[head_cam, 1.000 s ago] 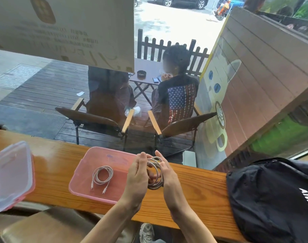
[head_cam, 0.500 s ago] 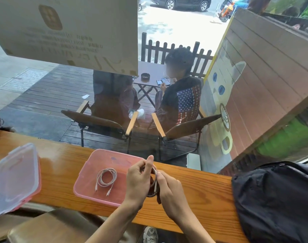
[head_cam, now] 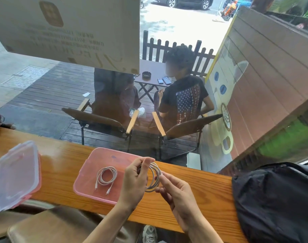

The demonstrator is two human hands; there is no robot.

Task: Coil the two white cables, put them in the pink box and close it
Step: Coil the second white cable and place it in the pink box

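Observation:
The open pink box (head_cam: 86, 174) sits on the wooden counter, with one coiled white cable (head_cam: 106, 176) lying flat inside it. A second white cable (head_cam: 154, 176) is held as a coil just above the box's right edge. My left hand (head_cam: 135, 183) pinches the top of that coil between thumb and fingers. My right hand (head_cam: 177, 192) grips its right side and lower part with the fingertips. The box's clear lid with pink rim (head_cam: 15, 174) lies on the counter at the far left.
The narrow wooden counter (head_cam: 193, 195) runs along a window. A black bag (head_cam: 275, 202) fills its right end. A brown stool seat (head_cam: 58, 227) is below the counter's near edge. Outside the glass a person sits on a chair.
The coil, squeezed between both hands half a second ago, now shows as an open ring again. My right hand has shifted right and down along it. The camera view has drifted slightly.

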